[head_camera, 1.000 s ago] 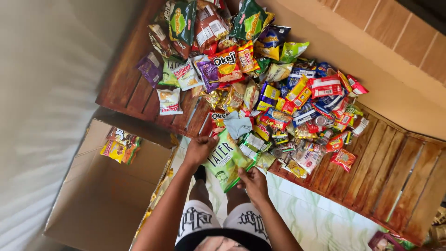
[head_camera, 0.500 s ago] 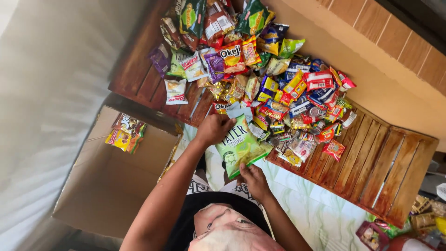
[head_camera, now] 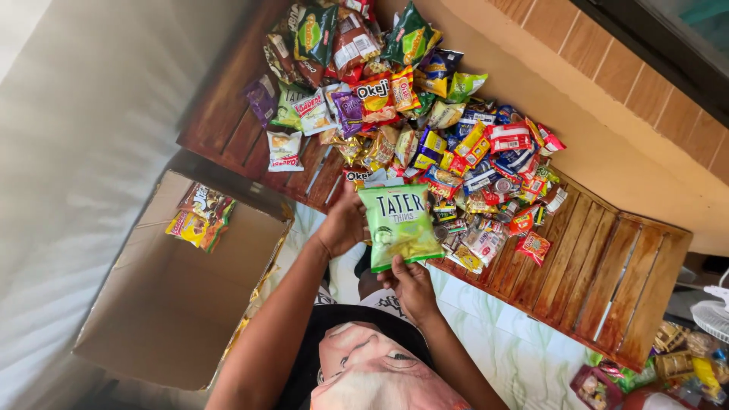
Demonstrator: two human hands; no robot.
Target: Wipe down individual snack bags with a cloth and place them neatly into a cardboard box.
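Note:
A light green snack bag (head_camera: 400, 225) is held flat and face-up between both hands, just in front of a pile of snack packets. My left hand (head_camera: 342, 225) grips its left edge near the top. My right hand (head_camera: 410, 284) holds its bottom edge from below. The pile of colourful snack packets (head_camera: 425, 129) covers the left and middle of a slatted wooden table (head_camera: 615, 281). My forearms reach up from the bottom of the view, over my printed shirt (head_camera: 380, 372).
An open cardboard box (head_camera: 175, 304) stands on the floor at the left, with a couple of snack packets (head_camera: 201, 216) in its far corner. A beige ledge and brick wall (head_camera: 607, 91) run behind the table. More goods (head_camera: 668, 372) and a white fan (head_camera: 714, 315) sit at the lower right.
The green bag has come up from the table's edge and turned flat, its printed face now toward me. Both hands stayed on it, shifting along its edges.

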